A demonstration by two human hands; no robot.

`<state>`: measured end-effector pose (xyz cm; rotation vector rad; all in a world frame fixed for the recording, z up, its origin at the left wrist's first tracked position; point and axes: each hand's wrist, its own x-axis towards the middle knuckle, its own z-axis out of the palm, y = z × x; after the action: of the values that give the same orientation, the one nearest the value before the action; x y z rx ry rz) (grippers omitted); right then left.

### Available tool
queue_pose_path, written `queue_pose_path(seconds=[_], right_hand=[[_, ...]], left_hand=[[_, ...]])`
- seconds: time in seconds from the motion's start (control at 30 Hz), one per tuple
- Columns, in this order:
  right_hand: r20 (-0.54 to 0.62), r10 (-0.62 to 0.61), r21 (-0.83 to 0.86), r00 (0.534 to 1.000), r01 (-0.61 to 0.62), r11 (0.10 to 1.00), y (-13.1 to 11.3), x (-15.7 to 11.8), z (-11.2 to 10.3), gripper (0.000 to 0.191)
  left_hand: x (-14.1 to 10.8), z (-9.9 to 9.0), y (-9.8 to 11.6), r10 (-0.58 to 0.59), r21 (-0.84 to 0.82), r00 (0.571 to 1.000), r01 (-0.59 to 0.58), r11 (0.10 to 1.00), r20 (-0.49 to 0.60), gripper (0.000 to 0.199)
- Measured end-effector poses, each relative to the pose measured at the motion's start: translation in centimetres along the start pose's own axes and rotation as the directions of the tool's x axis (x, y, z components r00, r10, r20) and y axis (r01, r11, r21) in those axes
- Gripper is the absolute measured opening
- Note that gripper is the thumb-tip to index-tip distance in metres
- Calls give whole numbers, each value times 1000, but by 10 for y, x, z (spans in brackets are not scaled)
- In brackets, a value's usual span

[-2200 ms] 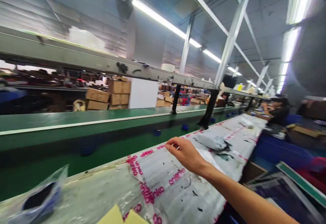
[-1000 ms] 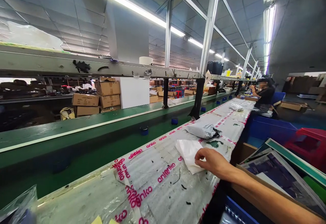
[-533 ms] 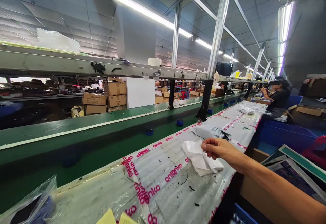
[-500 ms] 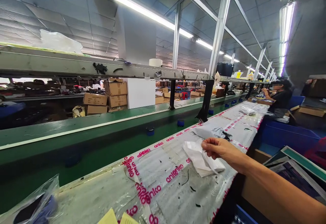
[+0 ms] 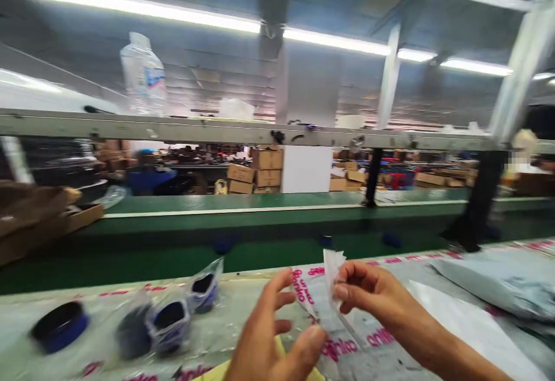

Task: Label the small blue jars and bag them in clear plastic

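- Right hand (image 5: 368, 294) up high over the belt, thumb and fingers pinched shut on a narrow white strip (image 5: 332, 277), and that grip looks firm!
- The strip stands almost upright out of that pinch, its lower end trailing down and to the right, right between the two hands.
- Left hand (image 5: 273, 335) just beside it, half open, fingers curled and spread. It's blurred, so I can't tell whether a fingertip is touching the strip or holding anything.
- Under the hands, the belt (image 5: 260, 306) is covered in clear tape with pink lettering, and a yellow paper (image 5: 277, 358) pokes out below the left hand.
- Off to the left on the belt, a small clear bag (image 5: 203, 285) and a second clear bag (image 5: 169, 323) with dark contents, then a dark round lid (image 5: 58, 326) with a blue rim.
- Over to the right, a grey mailer bag (image 5: 498, 288) lying flat, with a white sheet (image 5: 468, 323) just below it.
- Beyond the belt, a green bench (image 5: 260, 213) runs across, a water bottle (image 5: 143, 74) stands above a metal rail (image 5: 217, 130), and cardboard boxes (image 5: 255, 167) are stacked in the distance.
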<state>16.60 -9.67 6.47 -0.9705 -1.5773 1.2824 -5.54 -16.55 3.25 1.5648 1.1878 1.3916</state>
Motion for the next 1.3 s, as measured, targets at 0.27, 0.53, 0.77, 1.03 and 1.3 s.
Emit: queue_pose_path(seconds=[0.27,0.53,0.77,1.03,1.3], right_hand=[[240,231,269,943,-293,917,20,21,92,34],[187,243,416,952,-301,858,5,73,155,43],[452,65,258,889,-200,945,-9,86,260,38],[666,-96,131,740,11,991,-9,78,350,43],[745,-32,129,666,-96,987,-16,82,386,55]], left_hand=[[7,-33,3,-178,-359,961,93,929,-213,37],[-64,-152,-10,-188,-93,772,166,982,-607,26],[-94,-214,15,-53,209,761,244,947,-646,30],[-91,-243,7,-112,191,879,223,956,-464,22],[-115,-272,-10,-227,-112,821,198,974,-523,39]])
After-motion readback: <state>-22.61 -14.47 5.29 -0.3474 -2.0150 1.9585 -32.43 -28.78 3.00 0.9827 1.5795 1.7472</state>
